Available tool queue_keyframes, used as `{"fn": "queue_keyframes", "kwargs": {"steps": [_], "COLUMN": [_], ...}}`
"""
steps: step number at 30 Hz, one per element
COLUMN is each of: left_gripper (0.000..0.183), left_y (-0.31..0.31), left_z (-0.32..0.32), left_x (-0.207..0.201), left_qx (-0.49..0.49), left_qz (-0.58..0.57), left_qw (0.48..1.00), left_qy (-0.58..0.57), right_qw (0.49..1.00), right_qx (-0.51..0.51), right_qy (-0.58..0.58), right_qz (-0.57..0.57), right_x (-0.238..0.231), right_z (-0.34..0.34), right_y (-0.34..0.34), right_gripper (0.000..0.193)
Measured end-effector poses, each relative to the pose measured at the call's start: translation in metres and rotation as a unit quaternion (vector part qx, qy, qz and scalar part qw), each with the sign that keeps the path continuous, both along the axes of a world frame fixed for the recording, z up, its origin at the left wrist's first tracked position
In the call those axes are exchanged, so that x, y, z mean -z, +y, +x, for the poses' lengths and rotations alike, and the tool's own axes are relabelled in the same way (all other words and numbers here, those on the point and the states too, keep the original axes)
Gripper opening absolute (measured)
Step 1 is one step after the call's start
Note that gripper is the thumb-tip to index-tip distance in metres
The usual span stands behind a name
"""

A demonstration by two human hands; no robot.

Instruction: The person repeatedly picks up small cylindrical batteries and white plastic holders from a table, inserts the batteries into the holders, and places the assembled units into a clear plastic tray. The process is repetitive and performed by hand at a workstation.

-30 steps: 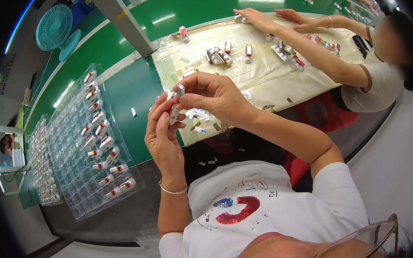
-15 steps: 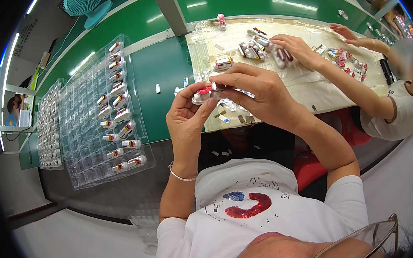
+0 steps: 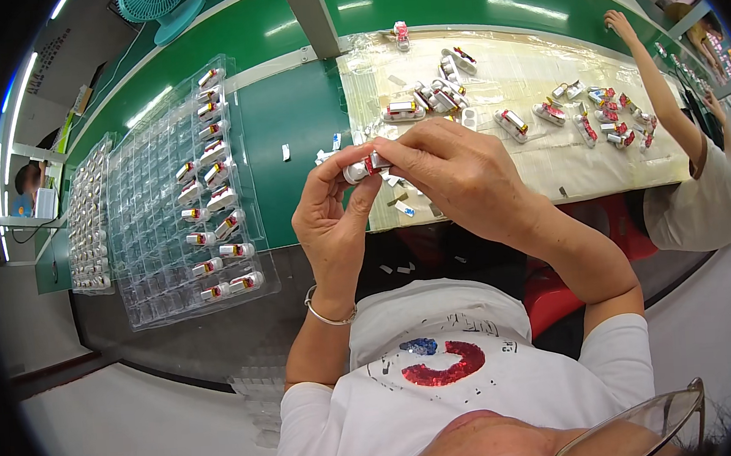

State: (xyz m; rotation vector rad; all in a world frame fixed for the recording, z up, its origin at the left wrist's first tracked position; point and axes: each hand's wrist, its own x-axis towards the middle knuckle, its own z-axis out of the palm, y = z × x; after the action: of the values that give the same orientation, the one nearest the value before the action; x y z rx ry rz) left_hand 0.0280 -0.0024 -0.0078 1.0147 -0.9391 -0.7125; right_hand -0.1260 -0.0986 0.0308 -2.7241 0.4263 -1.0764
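Observation:
Between the fingertips of my left hand [image 3: 336, 200] is a small white-and-red piece [image 3: 356, 172] that looks like a toy car. My right hand [image 3: 463, 170] pinches its right end, thumb and forefinger pressed on it; fingers partly cover the piece. Both hands hold it above the front edge of the table. Just beyond them, a loose pile of similar pieces [image 3: 441, 96] lies on the cream table covering [image 3: 497, 164]. White and blue scraps [image 3: 405, 209] are strewn beside my hands.
At left, a clear plastic tray [image 3: 150, 234] carries several similar pieces along its right side; a fuller tray [image 3: 90, 222] stands farther left. More pieces [image 3: 611, 109] lie at the right, near a co-worker's raised arm [image 3: 655, 72]. A metal post [image 3: 310, 16] rises behind the table.
The co-worker's nearer hand has left the pile, and single pieces now lie spread to its right. My hands have turned the held piece, and my right fingers have moved closer over it.

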Motion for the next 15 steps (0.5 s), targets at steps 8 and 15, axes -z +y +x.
{"fn": "queue_keyframes", "kwargs": {"steps": [8, 15], "left_gripper": [0.03, 0.032], "left_y": [0.005, 0.006], "left_z": [-0.002, -0.001], "left_x": [-0.011, -0.014], "left_qx": [0.011, 0.004], "left_qz": [0.01, 0.012], "left_qw": [0.999, 1.0], "left_qy": [0.03, 0.01], "right_qw": [0.999, 0.999], "right_qx": [-0.028, -0.028], "right_qy": [-0.019, -0.025], "right_qz": [0.024, 0.007], "right_x": [0.002, 0.001], "right_z": [0.0, -0.001], "right_y": [0.0, 0.002], "right_gripper": [0.035, 0.036]}}
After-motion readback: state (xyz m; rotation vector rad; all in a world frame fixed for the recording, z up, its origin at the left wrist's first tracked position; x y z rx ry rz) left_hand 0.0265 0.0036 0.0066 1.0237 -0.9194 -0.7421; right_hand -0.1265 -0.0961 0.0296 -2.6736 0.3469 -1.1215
